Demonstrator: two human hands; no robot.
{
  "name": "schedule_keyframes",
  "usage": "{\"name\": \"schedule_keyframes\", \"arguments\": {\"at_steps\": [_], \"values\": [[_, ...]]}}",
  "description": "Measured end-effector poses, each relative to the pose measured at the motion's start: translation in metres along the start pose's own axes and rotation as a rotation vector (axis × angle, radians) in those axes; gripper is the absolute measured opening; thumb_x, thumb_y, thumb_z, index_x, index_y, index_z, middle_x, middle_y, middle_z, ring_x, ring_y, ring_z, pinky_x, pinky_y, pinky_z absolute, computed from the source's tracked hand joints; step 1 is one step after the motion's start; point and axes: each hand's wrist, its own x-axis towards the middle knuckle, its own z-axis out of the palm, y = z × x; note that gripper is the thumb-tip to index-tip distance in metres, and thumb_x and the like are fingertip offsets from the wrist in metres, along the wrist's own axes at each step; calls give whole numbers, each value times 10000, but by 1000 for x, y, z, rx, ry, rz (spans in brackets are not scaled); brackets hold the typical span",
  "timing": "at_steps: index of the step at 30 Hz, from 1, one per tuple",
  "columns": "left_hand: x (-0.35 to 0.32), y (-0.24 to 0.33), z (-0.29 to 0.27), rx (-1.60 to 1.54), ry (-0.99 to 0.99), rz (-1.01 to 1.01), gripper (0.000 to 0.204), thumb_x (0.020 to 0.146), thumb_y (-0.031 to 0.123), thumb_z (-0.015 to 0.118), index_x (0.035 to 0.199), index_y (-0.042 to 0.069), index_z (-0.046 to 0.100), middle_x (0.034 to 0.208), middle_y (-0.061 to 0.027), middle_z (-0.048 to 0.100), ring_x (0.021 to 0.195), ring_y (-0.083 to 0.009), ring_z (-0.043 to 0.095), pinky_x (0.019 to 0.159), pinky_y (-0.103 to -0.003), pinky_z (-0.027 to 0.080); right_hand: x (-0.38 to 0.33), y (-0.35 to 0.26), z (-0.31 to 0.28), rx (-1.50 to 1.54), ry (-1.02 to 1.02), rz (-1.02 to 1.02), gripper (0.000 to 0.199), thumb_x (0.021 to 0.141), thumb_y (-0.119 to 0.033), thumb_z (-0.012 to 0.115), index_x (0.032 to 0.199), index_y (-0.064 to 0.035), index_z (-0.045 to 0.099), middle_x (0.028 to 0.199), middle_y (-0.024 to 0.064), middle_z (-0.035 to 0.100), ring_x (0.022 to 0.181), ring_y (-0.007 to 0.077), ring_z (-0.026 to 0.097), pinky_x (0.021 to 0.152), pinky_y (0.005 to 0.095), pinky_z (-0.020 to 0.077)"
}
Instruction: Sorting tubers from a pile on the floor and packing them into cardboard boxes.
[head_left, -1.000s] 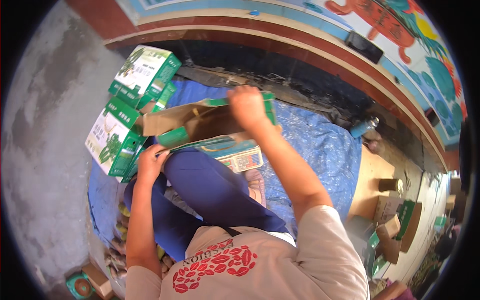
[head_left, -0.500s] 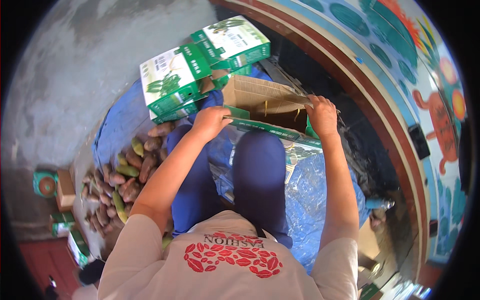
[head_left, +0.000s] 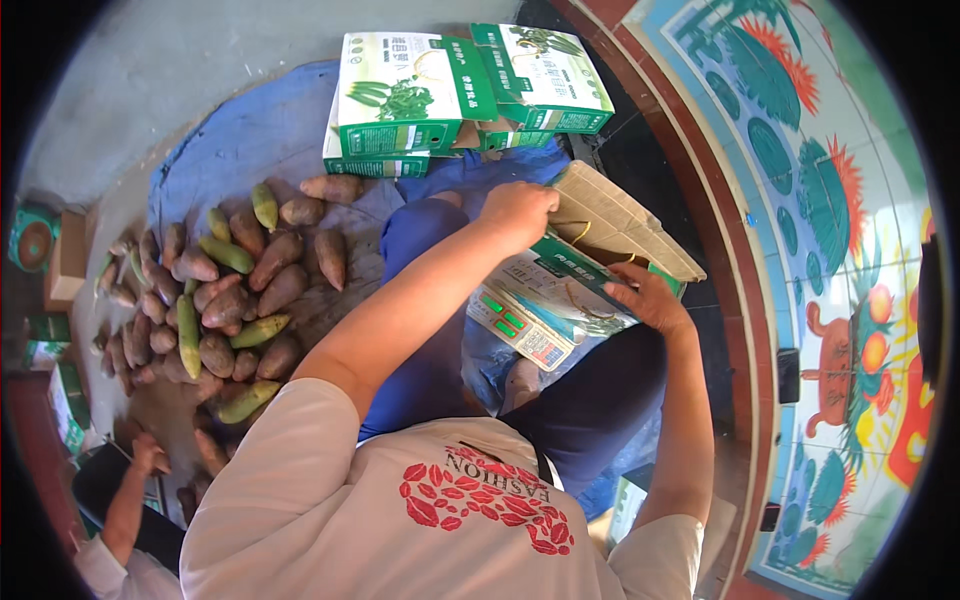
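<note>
A cardboard carton [head_left: 578,275], brown inside and green and white outside, stands open at the top between my knees. My left hand [head_left: 520,213] is closed on its left end, by the upper edge. My right hand [head_left: 655,299] grips the near wall's top edge toward the right, its thumb over the rim. The brown far flap [head_left: 622,215] stands raised behind. Yellow cord loops show at the opening; the carton's bottom is hidden. Just below the carton is a digital scale [head_left: 522,326] with green displays and a keypad. I cannot tell whether the carton rests on it.
Closed green-and-white cartons [head_left: 400,95] are stacked ahead on a blue tarp [head_left: 240,130]. A heap of reddish-brown tubers [head_left: 225,305] and long green radishes [head_left: 188,335] lies at left. Another person's hand [head_left: 150,455] is at lower left. A painted tiled wall [head_left: 840,300] curves along the right.
My view has shifted, bringing the scale and the other person's hands into sight. My right hand has moved from the carton's far right corner to its near wall. The left still grips the carton.
</note>
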Motion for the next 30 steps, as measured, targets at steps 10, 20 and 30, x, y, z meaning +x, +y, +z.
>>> {"name": "schedule_keyframes", "arguments": {"at_steps": [10, 20, 30], "values": [[0, 4, -21, -115, 175, -51, 119, 767, 102, 538, 818, 90, 644, 784, -122, 649, 768, -326, 621, 681, -445, 491, 8, -31, 20, -360, -42, 103, 451, 761, -277, 699, 1139, -54, 598, 1094, 166, 625, 1033, 331, 584, 884, 394, 446], [1, -8, -19, -187, 142, -20, 105, 809, 140, 555, 859, 63, 607, 850, -131, 641, 808, -337, 606, 693, -415, 478, 16, -23, 50, -442, 259, 2, 298, 760, -221, 670, 1015, -73, 622, 942, 110, 639, 907, 305, 606, 807, 400, 467], [2, 9, -16, -257, 58, -62, 146, 816, 107, 600, 935, 21, 606, 900, -139, 628, 859, -283, 609, 779, -344, 466, -70, -5, 31, -388, 787, -191, 489, 712, -149, 704, 1172, -77, 556, 1152, 141, 557, 1089, 310, 516, 945, 434, 385]]}}
